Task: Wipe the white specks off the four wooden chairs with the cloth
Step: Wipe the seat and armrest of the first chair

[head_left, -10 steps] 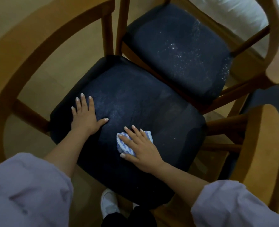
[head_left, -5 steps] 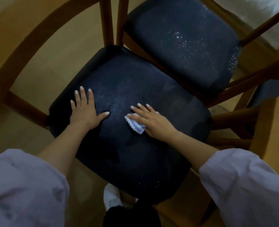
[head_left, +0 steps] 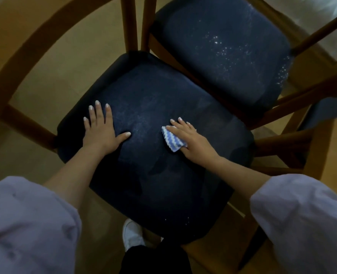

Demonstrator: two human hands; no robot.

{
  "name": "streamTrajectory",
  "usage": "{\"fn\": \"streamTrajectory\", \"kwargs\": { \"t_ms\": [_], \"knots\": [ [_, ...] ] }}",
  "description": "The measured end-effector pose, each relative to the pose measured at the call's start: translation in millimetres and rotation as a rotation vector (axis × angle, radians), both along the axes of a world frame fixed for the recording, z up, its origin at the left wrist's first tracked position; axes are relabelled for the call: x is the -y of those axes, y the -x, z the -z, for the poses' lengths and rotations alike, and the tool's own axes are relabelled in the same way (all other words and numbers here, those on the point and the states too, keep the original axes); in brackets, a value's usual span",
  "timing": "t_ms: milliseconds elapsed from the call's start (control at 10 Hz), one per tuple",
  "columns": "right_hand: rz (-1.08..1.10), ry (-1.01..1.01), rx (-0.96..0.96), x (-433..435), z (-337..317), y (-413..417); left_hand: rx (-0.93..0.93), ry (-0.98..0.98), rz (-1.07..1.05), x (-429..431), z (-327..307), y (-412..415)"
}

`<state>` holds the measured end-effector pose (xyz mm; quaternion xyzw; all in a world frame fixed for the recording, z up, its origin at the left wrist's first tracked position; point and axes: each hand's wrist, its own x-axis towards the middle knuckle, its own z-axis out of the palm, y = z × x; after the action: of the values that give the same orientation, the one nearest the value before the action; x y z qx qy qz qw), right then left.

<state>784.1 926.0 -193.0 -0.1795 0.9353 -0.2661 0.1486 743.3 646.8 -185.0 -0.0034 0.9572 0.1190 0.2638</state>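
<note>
Wooden floor [head_left: 51, 62] shows pale beneath the chairs in the head view, and the near seat [head_left: 153, 180], dark blue, fills the middle. Your left hand [head_left: 100, 133] lies flat on its left part, fingers spread, bracing the chair. Your right hand [head_left: 193, 141] presses the striped cloth [head_left: 172, 138] onto the seat with fingers stretched over it, just right of a faint haze [head_left: 142, 123] of dust between your hands. A stroke to the left would likely push that dust against your left hand, and hard pressure may rub it into the fabric rather than lift it. The small folded cloth could load up and leave streaks. A few front-edge specks [head_left: 187, 220] are easy to miss, and may drop near your shoe [head_left: 132, 232]. The far seat [head_left: 213, 26] carries plenty of white flecks, so it looks untouched.
</note>
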Motion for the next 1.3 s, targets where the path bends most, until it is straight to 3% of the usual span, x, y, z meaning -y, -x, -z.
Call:
{"fn": "streamTrajectory", "kwargs": {
  "t_ms": [500,600,800,1000,1300],
  "knots": [
    [-0.760,0.050,0.038,12.3,4.0,-60.9,-0.002,-0.003,-0.004,-0.5,0.5,0.5],
    [-0.735,0.051,-0.057,11.6,3.9,-48.4,0.001,0.006,-0.002,-0.4,0.2,0.5],
    [-0.144,-0.038,-0.228,0.5,8.2,11.2,0.007,0.025,-0.008,-0.9,-1.9,0.5],
    [0.108,-0.041,-0.210,-17.4,3.3,35.6,-0.011,0.033,-0.051,-9.5,0.8,-13.6],
    [-0.372,-0.016,-0.163,-16.1,2.5,4.3,0.015,0.026,-0.085,-18.7,-5.5,-30.4]
  ]
}}
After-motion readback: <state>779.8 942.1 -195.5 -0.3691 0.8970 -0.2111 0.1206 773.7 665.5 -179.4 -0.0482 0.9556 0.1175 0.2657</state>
